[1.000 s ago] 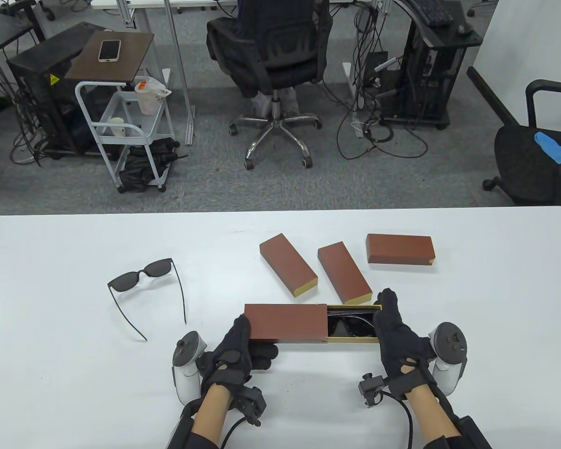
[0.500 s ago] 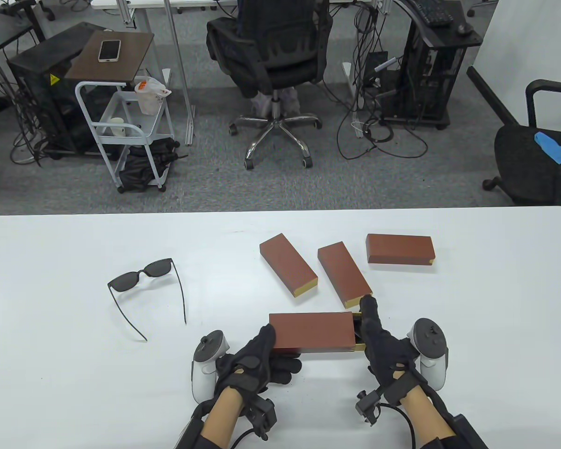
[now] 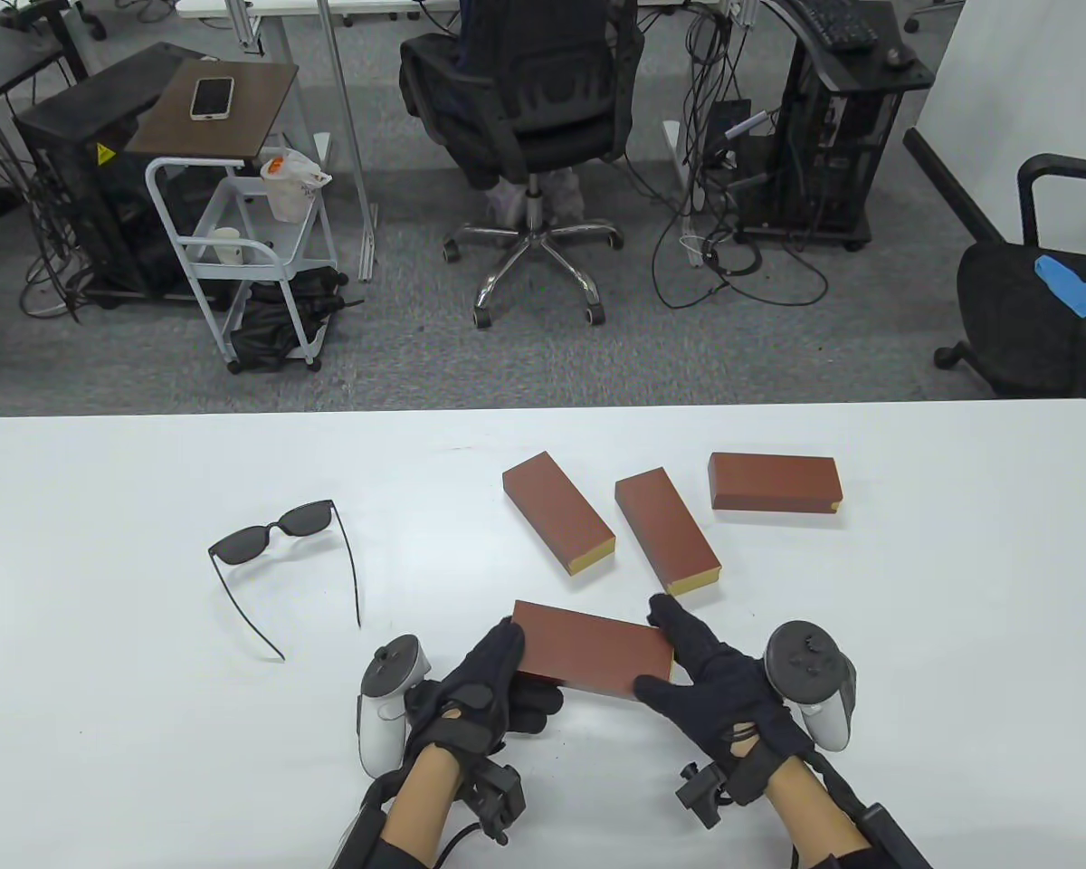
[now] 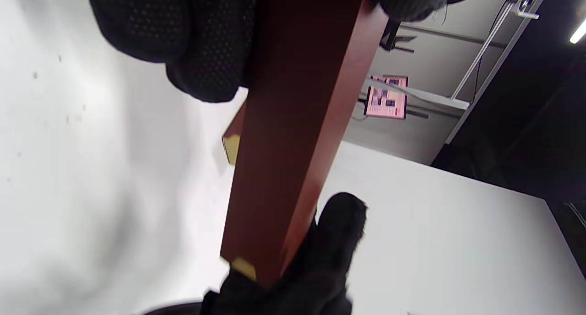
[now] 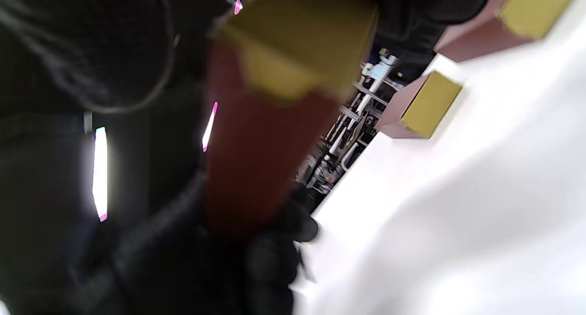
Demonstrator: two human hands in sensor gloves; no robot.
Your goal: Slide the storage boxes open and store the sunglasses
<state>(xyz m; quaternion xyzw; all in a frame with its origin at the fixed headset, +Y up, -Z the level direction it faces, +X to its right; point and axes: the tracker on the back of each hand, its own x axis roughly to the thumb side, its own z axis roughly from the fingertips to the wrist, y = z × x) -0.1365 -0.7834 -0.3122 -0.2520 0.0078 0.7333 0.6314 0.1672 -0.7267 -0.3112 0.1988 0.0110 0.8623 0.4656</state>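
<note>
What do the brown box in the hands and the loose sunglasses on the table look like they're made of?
Held box: probably rigid cardboard, going by its sharp edges and flat faces, with a matte reddish-brown sleeve and a gold tray end.

Sunglasses: thin black frame and arms, likely plastic, though thin metal is possible; dark tinted lenses.

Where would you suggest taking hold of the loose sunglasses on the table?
Probably pinch the sunglasses at the bridge between the lenses, coming from above with the left hand. They lie with both arms unfolded toward the person, so the bridge is exposed and central.
</note>
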